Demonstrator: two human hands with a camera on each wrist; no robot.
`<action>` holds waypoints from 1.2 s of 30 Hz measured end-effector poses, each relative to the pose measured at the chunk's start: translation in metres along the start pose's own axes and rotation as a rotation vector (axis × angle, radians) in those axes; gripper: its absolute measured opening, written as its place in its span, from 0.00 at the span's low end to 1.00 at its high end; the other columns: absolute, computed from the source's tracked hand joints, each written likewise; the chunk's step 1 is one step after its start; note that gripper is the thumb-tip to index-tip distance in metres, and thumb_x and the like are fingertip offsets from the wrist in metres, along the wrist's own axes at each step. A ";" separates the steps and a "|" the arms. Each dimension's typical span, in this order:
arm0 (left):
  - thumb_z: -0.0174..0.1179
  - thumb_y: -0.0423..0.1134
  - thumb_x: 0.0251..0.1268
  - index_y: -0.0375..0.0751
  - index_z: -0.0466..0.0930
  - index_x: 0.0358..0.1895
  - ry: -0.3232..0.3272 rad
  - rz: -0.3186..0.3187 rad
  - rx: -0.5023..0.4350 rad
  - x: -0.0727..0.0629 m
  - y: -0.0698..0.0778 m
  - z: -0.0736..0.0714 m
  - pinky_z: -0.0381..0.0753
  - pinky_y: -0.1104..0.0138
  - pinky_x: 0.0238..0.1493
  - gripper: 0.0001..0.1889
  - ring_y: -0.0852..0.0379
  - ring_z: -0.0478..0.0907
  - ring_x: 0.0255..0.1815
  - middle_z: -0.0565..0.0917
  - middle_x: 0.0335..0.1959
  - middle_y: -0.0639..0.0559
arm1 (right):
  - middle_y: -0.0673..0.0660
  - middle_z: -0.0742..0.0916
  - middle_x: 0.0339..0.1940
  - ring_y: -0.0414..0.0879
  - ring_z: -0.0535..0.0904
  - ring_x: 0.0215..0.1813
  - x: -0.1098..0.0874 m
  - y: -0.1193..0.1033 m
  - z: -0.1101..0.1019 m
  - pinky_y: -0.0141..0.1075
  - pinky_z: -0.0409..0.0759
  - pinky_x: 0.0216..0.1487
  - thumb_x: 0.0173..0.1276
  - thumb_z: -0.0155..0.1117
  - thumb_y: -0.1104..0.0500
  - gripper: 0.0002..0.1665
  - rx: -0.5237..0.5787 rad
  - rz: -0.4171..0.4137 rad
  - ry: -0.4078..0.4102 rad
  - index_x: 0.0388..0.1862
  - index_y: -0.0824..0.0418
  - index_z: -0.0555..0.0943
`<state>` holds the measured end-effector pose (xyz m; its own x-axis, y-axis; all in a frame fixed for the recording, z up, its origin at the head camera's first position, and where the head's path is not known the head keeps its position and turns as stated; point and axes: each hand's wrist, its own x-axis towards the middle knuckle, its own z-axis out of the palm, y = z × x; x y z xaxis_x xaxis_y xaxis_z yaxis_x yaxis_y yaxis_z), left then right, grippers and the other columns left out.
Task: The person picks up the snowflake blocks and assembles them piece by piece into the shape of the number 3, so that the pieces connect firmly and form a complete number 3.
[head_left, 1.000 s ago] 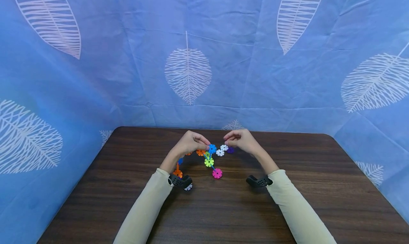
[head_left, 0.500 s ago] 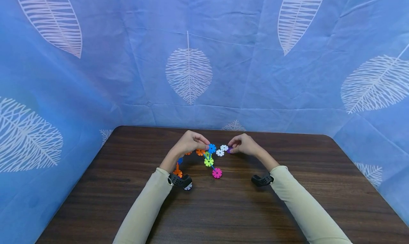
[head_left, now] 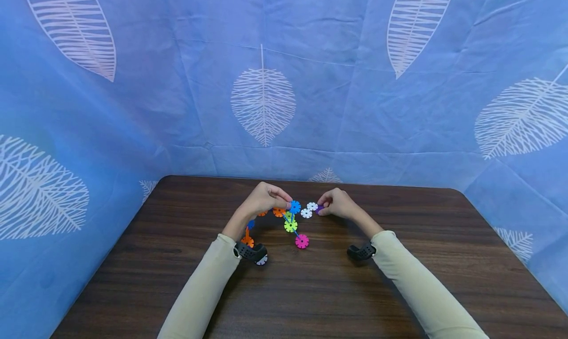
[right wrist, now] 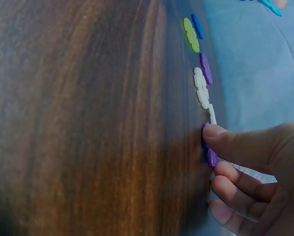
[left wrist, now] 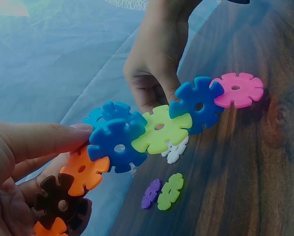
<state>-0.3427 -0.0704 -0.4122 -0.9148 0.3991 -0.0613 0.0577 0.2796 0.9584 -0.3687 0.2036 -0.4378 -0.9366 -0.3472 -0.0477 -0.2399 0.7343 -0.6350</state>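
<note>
My left hand [head_left: 262, 199] pinches a linked chain of slotted plastic snowflake discs between thumb and fingers. In the left wrist view the chain runs from orange discs through a blue disc [left wrist: 118, 146] and a yellow-green disc [left wrist: 157, 132] to a pink disc [left wrist: 239, 90] at its far end. Across from it, my right hand [head_left: 339, 203] pinches a purple disc [right wrist: 211, 156] at the table surface, thumb on one side and fingertips at the other. White discs [right wrist: 201, 88] lie right beside that purple one. The palm side of the left hand is partly hidden by discs.
Another purple disc [right wrist: 206, 69] and a loose yellow-green disc [right wrist: 191, 35] lie on the brown wooden table [head_left: 310, 294]. A pale disc [head_left: 262, 260] shows by the left wrist strap. Blue leaf-patterned cloth [head_left: 333, 107] hangs behind the table's back edge.
My right hand has moved from above the white discs slightly right and down to the purple disc, and pinches it. The left hand and its chain stay nearly still.
</note>
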 end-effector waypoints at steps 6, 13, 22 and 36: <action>0.72 0.35 0.61 0.37 0.91 0.41 0.010 -0.001 0.011 -0.001 0.001 0.000 0.88 0.59 0.47 0.07 0.56 0.87 0.37 0.92 0.35 0.47 | 0.55 0.81 0.29 0.44 0.74 0.32 -0.003 0.000 0.000 0.34 0.74 0.34 0.58 0.78 0.66 0.12 0.044 -0.026 -0.001 0.39 0.67 0.84; 0.73 0.34 0.60 0.38 0.91 0.40 0.018 -0.004 0.007 -0.001 0.001 -0.001 0.88 0.57 0.49 0.07 0.57 0.88 0.37 0.92 0.35 0.48 | 0.54 0.82 0.26 0.44 0.75 0.30 -0.009 -0.002 -0.002 0.32 0.74 0.31 0.59 0.75 0.70 0.11 0.126 -0.061 0.007 0.36 0.66 0.81; 0.73 0.35 0.59 0.41 0.92 0.40 0.026 -0.002 0.037 0.000 -0.001 -0.002 0.87 0.62 0.45 0.06 0.56 0.87 0.39 0.92 0.37 0.49 | 0.60 0.86 0.32 0.40 0.78 0.33 -0.011 -0.008 -0.003 0.32 0.79 0.34 0.63 0.73 0.69 0.10 0.245 -0.023 0.119 0.41 0.72 0.84; 0.74 0.36 0.59 0.40 0.92 0.40 0.041 -0.006 0.029 -0.001 0.000 -0.001 0.88 0.62 0.45 0.07 0.57 0.88 0.37 0.92 0.36 0.47 | 0.67 0.87 0.41 0.40 0.84 0.36 -0.017 -0.037 -0.003 0.37 0.88 0.42 0.66 0.72 0.66 0.13 0.456 -0.081 0.189 0.48 0.73 0.84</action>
<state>-0.3426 -0.0716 -0.4114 -0.9308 0.3614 -0.0548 0.0634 0.3073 0.9495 -0.3447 0.1840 -0.4113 -0.9594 -0.2503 0.1296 -0.2175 0.3650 -0.9052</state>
